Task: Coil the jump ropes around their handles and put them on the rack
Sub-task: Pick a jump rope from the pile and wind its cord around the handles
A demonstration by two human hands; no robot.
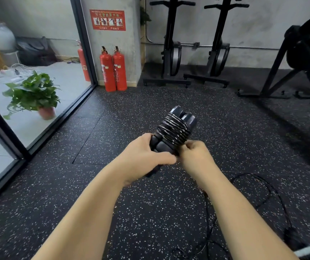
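Coiled jump-rope handles (174, 128) between both hands' fingers (166, 158).

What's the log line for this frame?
left hand: holds handles | right hand: pinches coiled rope | loose rope: on floor

2 grips: left grip (143, 156), right grip (195, 156). 2 handles (177, 112). 1 coiled rope (172, 131). 1 loose rope (274, 190) on the floor, maybe more, the tangle is too dark to count. 3 extinguishers (107, 72), one of them behind glass. 1 plant (32, 92). 1 red sign (107, 20). 2 upright machines (171, 49). 1 other machine (307, 53), partly cut off.
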